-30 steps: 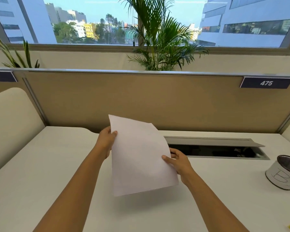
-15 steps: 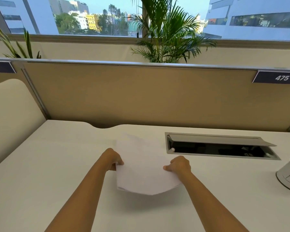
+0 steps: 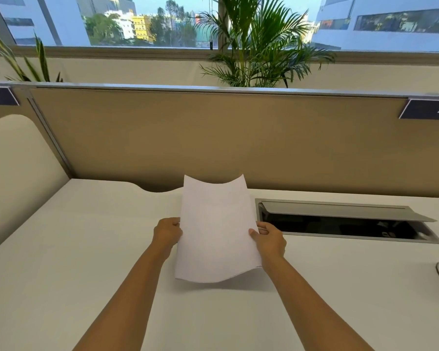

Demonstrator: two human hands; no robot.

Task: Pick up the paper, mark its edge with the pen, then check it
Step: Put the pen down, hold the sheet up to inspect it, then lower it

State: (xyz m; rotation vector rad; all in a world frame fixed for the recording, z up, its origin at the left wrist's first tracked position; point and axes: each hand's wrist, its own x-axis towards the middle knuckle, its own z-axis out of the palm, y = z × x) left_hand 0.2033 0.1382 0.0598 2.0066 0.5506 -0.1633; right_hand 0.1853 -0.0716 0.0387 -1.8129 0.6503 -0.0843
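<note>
Holding blank white paper point(image 3: 217, 231) above the desk point(image 3: 86, 249), sheet slightly curled, far edge dipping; left hand point(image 3: 166, 233) and right hand point(image 3: 270, 239) each pinch a side edge.

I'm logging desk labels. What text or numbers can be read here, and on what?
"47", cut off by the frame edge: dark nameplate on the partition's right end.
Dark nameplate at the left: only a stroke shows, unreadable.
Paper: no writing visible on the side shown.
</note>
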